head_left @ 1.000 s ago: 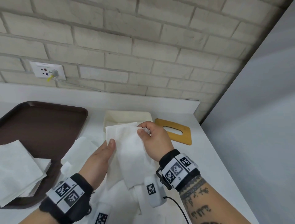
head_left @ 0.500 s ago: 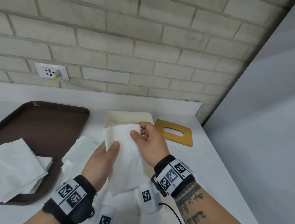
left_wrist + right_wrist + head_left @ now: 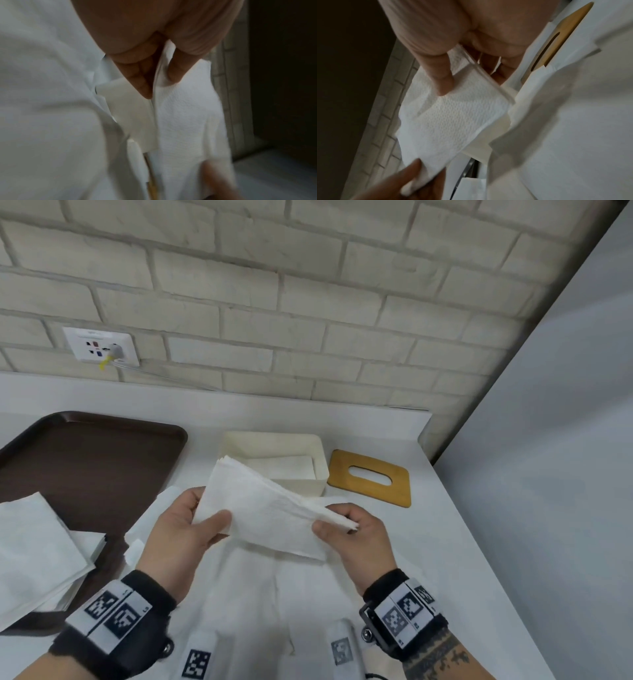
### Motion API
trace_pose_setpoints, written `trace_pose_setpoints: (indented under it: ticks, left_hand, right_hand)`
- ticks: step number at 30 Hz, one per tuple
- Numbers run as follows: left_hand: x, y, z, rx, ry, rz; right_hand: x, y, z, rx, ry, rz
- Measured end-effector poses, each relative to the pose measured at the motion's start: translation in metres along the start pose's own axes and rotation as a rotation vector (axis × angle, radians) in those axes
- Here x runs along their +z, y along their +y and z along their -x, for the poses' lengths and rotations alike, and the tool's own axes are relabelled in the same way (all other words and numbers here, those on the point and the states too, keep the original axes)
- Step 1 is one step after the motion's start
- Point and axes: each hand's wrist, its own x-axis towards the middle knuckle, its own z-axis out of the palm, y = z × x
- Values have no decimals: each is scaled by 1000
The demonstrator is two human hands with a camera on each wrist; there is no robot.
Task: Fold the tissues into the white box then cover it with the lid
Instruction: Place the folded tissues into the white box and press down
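My worry is the folded white embossed paper tissue fanning apart before it goes in. Its layered edges splay at my right end, and since each hand pinches only one end, I judge the middle could sag or a loose ply slip out on the way forward. It may also be too long for the open cream-white rectangular box, which sits just beyond my grip; the far corner of the tissue already overlaps its near rim in the head view, and a careless push could catch that rim and crumple the fold. A paler sheet seems to lie in the box already, though I cannot tell how many.

My left hand clamps the left end, thumb on top and fingers beneath, closed down to the thickness of the paper. My right hand pinches the right end the same way, thumb across the upper face, fingers curled under. Neither hand touches anything else.

More unfolded white tissues are spread on the counter beneath and nearer me than my grip, so dragging low could snag them. The flat wooden lid with an oval slot lies beyond my right hand, just beside the box, untouched. The dark brown plastic tray with another white tissue stack sits off to my left.
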Motion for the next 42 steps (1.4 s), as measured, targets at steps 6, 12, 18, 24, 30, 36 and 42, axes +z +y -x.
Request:
trace_pose_setpoints:
  ticks: [6,12,18,24,30,36,42]
  left_hand:
    - [1,-25,14,82,-36,-599]
    - [4,-46,18,35,-24,-451]
    - [9,-42,19,82,-56,-480]
    - [3,-1,17,277,-99,-605]
    - [6,48,16,599,-185,-773]
    - [24,63,21,348,-70,-67]
    - [31,16,30,127,-78,-25]
  right_hand:
    - [-1,28,7,94,3,17]
    - [5,38,12,111,34,38]
    - [11,37,11,124,25,81]
    - [-1,1,4,-145,26,272]
    - [22,-59,-8,-382,-370,816]
    - [26,-68,-22,-214,-218,290]
    - [13,-33,-8,-29,-280,143]
